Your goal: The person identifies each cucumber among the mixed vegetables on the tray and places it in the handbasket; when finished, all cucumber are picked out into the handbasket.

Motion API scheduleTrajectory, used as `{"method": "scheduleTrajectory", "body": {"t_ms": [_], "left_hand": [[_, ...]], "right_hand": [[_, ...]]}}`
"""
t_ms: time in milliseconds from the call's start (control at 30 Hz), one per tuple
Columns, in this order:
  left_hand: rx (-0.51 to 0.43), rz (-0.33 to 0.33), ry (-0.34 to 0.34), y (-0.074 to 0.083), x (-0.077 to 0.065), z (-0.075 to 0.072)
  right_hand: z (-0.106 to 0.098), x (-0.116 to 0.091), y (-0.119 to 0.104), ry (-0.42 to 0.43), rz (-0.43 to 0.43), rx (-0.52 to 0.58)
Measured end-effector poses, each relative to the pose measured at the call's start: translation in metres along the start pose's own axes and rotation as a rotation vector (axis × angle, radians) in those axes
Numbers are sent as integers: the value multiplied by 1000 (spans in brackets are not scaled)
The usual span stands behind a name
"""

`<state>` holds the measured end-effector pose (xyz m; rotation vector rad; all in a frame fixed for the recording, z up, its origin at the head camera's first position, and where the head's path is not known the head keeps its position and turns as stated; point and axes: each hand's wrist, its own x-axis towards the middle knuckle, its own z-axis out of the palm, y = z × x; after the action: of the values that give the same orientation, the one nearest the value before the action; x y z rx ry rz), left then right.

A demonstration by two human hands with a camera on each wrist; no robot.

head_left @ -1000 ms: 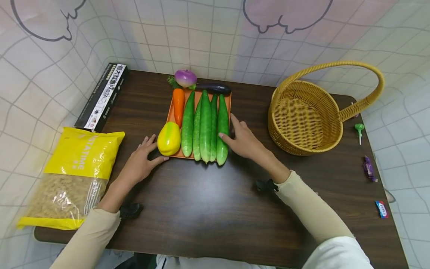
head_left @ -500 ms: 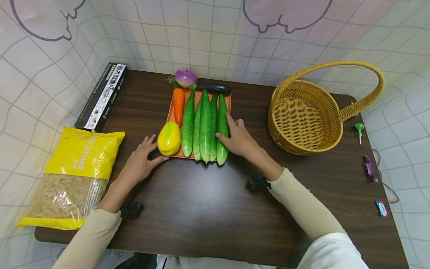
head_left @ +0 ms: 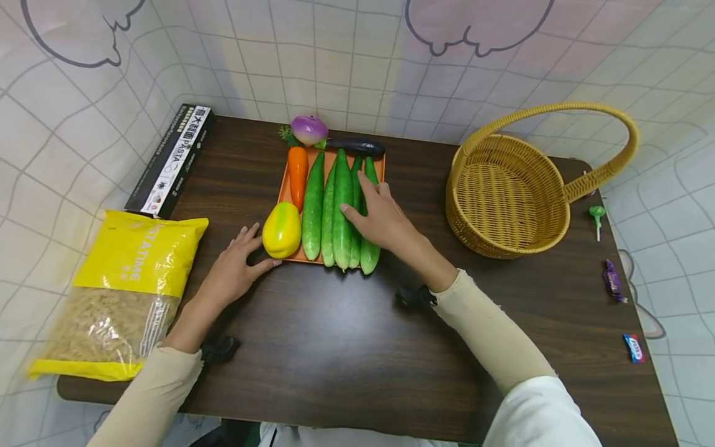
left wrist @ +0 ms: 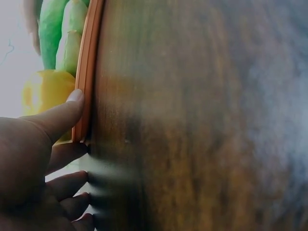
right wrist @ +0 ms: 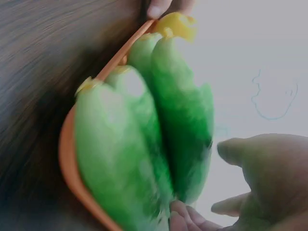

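The right hand [head_left: 386, 220] is over the right side of the row of green cucumbers [head_left: 341, 177], fingers spread and thumb held apart; the right wrist view shows its lower fingertips at a cucumber's side, though whether they touch cannot be told. The left hand [head_left: 231, 270] has its fingers loosely spread, thumb resting on the rim of the orange tray [left wrist: 87, 53] at its near left corner, the other fingers beyond the edge. The cucumbers lie side by side lengthwise in the tray. To their left, also on the tray, are an orange carrot [head_left: 297, 177] at the far end and a yellow pepper [head_left: 282, 230] at the near end, just beside the left hand. By the tray's far edge lie a purple turnip [head_left: 309, 130] and a dark eggplant [head_left: 357, 146]. Farther left on the brown table [head_left: 346, 360] are a yellow pasta bag [head_left: 134, 261] and, beyond it, a black pasta box [head_left: 170, 161]. Well to the right stands a wicker basket [head_left: 465, 230] with its handle raised; a green lollipop [head_left: 597, 212] and a purple-wrapped candy [head_left: 612, 281] lie near the table's right edge.
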<state>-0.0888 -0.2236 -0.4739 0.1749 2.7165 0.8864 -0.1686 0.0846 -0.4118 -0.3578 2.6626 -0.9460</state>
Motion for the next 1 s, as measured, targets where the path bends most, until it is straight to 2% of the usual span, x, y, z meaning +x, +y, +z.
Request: {"method": "scheduleTrajectory", "body": {"t_ms": [200, 533, 833, 1000], "left_hand": [[0, 1, -8, 1, 1, 0], [-3, -10, -3, 0, 0, -1], [7, -14, -11, 1, 0, -1], [8, -18, -19, 1, 0, -2]], "right_hand": [[5, 7, -15, -62, 3, -45], [4, 13, -26, -126, 52, -78], [-10, 13, -25, -197, 47, -54], [-24, -1, -18, -179, 10, 0]]}}
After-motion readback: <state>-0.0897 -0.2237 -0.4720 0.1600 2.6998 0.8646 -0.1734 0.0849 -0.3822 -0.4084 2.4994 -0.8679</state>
